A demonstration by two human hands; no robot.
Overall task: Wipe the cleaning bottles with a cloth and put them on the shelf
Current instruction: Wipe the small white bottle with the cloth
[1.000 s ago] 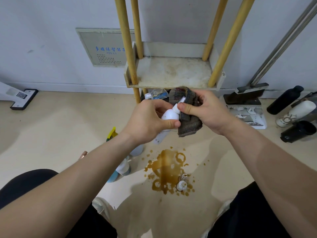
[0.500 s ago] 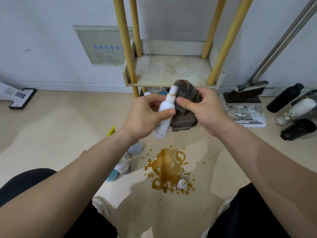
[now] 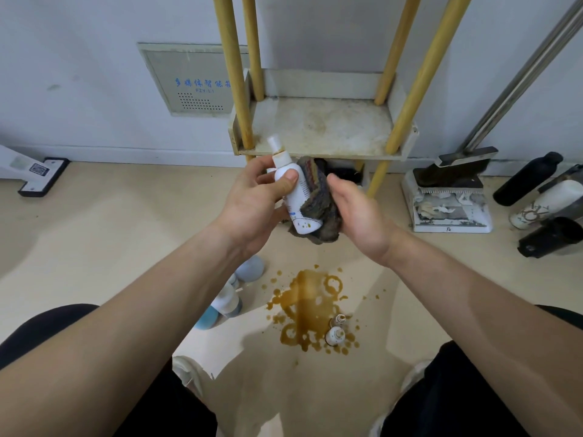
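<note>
Left hand (image 3: 252,203) grasps white bottle (image 3: 296,200), label print illegible; right hand (image 3: 356,212) clasps dark cloth (image 3: 317,187) against it. Wall panel (image 3: 189,80): blue lettering partly hidden behind shelf post (image 3: 235,74).

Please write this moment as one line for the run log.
step: wiping | left hand: holds white spray bottle | right hand: holds dark cloth against bottle | shelf: bottle not placed

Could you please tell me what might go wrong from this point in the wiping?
Brown spots show low on the white spray bottle, beside the cloth in the right hand; it may be shelved dirty. The shelf is stained and could re-soil it. The brown puddle below invites a slip.
</note>
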